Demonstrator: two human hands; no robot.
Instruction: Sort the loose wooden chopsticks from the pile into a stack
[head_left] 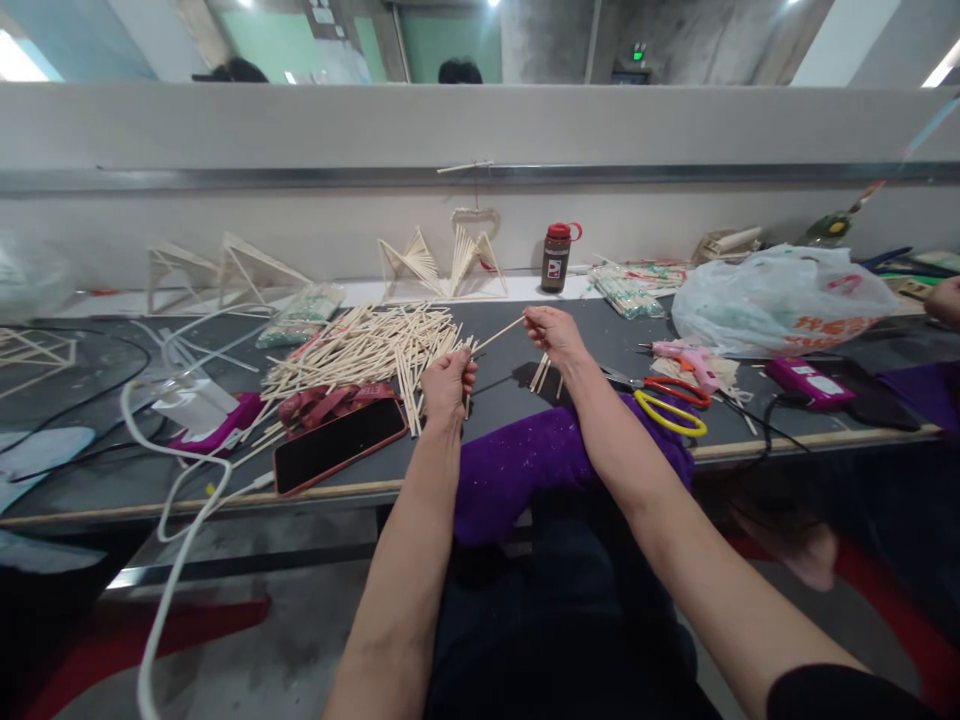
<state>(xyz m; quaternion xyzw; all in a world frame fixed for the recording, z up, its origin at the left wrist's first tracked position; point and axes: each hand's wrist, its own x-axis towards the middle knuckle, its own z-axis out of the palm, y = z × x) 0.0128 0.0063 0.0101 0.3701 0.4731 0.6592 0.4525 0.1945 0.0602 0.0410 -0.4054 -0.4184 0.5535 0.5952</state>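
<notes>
A thin wooden stick (499, 335) is stretched between my two hands above the dark table. My left hand (448, 383) is closed round its lower left end, beside a big pile of loose sticks (360, 345). The fingertips of my right hand (553, 333) pinch the upper right end. A few short sticks (541, 373) lie on the table just below my right hand. Under my forearms a purple cloth (517, 460) hangs over the table's front edge.
A phone (341, 447) and white cables lie at the left. Scissors (671, 405), a pink glue gun (690, 362) and a plastic bag (780, 300) are at the right. A brown bottle (555, 258) and stick models (442, 262) stand behind. Another person's hand (945, 300) shows far right.
</notes>
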